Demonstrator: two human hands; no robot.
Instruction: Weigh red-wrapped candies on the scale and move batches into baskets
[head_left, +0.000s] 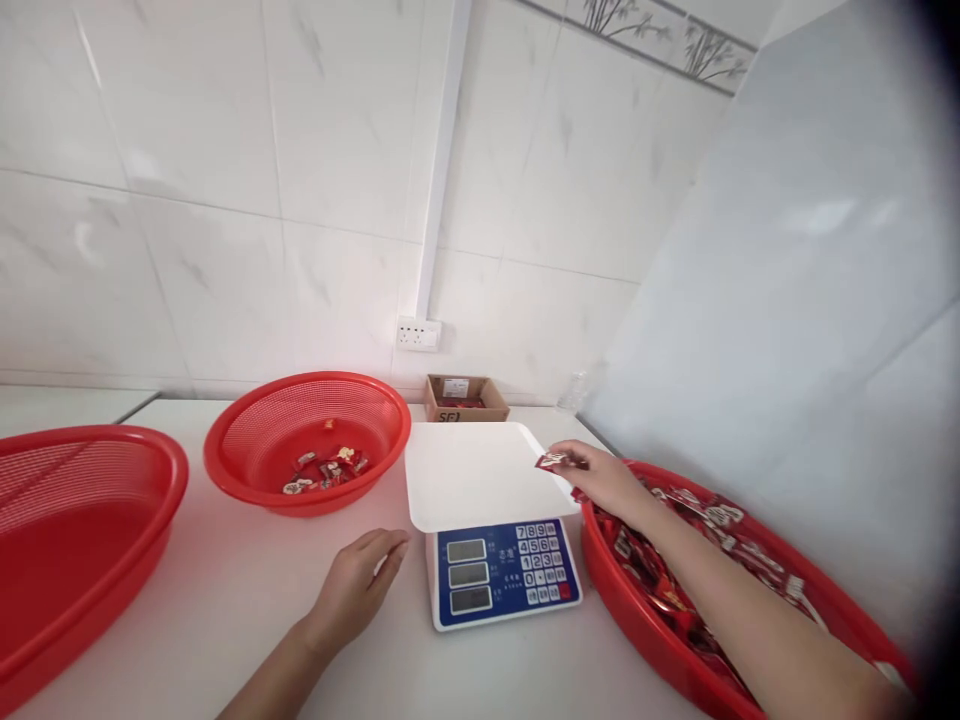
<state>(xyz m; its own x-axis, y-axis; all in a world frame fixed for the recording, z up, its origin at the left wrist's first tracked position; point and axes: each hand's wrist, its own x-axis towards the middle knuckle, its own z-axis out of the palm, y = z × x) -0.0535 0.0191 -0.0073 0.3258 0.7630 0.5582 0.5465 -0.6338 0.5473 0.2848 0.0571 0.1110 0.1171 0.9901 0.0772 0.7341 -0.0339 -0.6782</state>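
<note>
My right hand (600,478) pinches a small red candy wrapper (551,460) at the right edge of the white pan (469,475) of a digital scale (502,572). That arm reaches over a red basket (637,625) full of wrapped candies on the right. My left hand (358,588) lies on the white table just left of the scale with fingers loosely stretched, holding nothing. A round red basket (307,440) behind it holds a few wrapped candies (326,472).
A large red basket (75,540) sits at the far left. A small cardboard box (465,398) stands against the tiled wall behind the scale, below a wall socket (418,334). A white panel rises on the right.
</note>
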